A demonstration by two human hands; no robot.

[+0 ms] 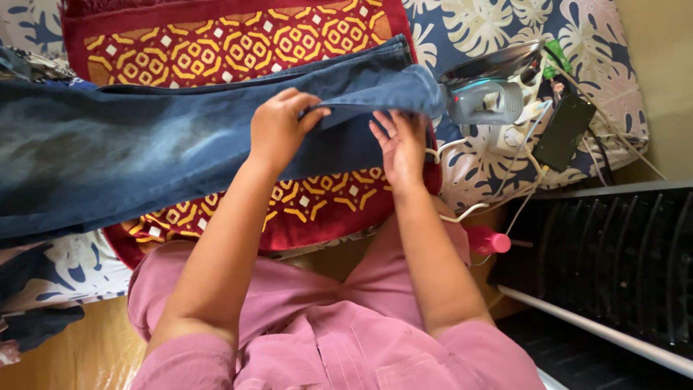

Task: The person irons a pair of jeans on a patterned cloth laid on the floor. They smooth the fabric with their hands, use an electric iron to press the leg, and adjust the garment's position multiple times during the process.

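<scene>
Her left hand (278, 126) pinches the faded blue denim jeans' (144, 155) hem taut while the right hand (399, 144) presses it flat, fingers spread, on the red patterned mat (216, 43).

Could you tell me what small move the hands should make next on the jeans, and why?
Probably pull the hem flat: the left hand pinches a fold of the jeans near the leg end, the right hand lies open on it, and the iron stands parked beside.

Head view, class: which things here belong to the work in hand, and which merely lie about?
In hand: blue jeans, pinched by the left hand and touched by the right hand; red patterned mat beneath; iron.

Lying about: black phone, pink bottle, white cable, black rack.
</scene>
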